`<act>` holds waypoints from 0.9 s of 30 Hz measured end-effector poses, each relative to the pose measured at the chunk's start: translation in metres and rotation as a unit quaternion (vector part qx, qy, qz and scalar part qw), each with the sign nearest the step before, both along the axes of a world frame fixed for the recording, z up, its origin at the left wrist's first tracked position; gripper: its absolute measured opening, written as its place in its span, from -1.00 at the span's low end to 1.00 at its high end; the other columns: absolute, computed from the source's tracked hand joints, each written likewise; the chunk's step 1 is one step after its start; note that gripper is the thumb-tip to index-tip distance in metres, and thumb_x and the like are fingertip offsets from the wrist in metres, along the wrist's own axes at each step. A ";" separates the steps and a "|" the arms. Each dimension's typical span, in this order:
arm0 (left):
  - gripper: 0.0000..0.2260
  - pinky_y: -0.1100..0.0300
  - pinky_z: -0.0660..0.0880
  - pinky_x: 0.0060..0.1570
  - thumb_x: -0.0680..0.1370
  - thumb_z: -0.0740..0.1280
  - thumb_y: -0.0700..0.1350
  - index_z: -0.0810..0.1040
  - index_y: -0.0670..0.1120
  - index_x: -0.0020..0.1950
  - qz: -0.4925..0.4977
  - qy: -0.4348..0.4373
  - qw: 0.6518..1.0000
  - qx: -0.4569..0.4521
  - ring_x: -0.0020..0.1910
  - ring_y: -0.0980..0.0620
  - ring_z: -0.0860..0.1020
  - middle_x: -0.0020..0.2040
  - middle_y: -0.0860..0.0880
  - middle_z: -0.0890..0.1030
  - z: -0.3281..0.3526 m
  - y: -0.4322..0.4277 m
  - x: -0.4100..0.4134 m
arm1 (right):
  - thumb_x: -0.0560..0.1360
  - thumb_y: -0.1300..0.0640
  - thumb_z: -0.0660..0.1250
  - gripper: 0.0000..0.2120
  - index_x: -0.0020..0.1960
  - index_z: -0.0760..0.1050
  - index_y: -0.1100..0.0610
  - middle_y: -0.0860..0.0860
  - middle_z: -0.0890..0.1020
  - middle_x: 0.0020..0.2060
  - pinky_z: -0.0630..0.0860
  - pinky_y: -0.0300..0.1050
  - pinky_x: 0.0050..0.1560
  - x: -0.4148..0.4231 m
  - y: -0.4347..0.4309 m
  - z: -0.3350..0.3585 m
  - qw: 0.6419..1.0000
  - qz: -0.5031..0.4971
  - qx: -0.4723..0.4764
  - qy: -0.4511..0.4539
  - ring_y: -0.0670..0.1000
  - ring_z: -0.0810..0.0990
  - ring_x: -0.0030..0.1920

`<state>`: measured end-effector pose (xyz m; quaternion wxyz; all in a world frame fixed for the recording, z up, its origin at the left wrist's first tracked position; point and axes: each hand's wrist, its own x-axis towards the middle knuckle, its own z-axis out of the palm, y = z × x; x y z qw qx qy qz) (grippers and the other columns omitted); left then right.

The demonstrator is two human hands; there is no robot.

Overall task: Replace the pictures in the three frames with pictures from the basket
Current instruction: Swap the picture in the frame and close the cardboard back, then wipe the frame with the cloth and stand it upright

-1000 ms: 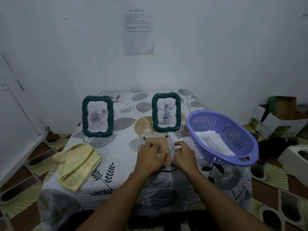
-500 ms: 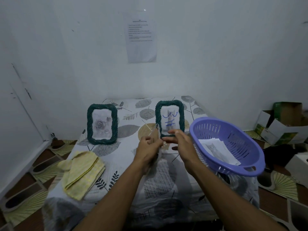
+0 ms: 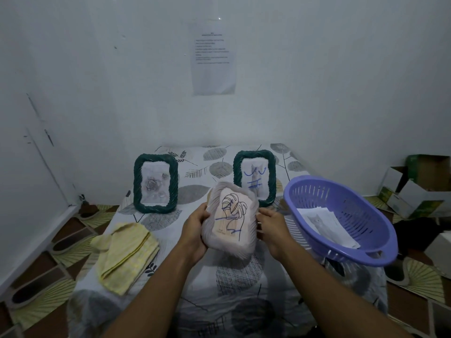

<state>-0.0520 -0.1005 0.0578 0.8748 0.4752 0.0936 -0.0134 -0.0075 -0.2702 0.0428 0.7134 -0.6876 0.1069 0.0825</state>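
Where white walls (image 3: 97,69) meet, leaf-print table (image 3: 202,172), purple basket (image 3: 353,208), yellow cloth (image 3: 124,252), tiled floor (image 3: 44,284).

Two frames have dark green twisted-rope borders. The left frame (image 3: 156,209) shows a pale grey rose; the right frame (image 3: 271,176) shows a faded picture scribbled over in blue. The third frame (image 3: 229,223) is pale pinkish-white, with a black line-drawn leaf crossed by blue pen strokes. The slotted basket (image 3: 361,215) is lilac. The cloth (image 3: 124,252) is yellow. The table (image 3: 200,172) cover is white with grey and ochre leaves.

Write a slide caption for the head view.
The left hand and right hand hold a pale frame beside the purple basket.
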 end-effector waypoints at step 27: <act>-0.72 0.13 0.34 -0.28 0.43 0.40 0.11 0.40 -0.04 -0.16 0.144 -0.007 0.567 0.811 -0.19 -0.02 0.42 -0.18 0.00 0.42 -0.052 0.168 -0.041 | 0.57 0.18 0.29 -0.83 0.15 0.50 0.15 0.12 0.65 0.00 0.60 0.08 0.03 0.009 0.034 -0.012 0.999 0.009 -0.002 -0.052 0.13 0.64 -0.04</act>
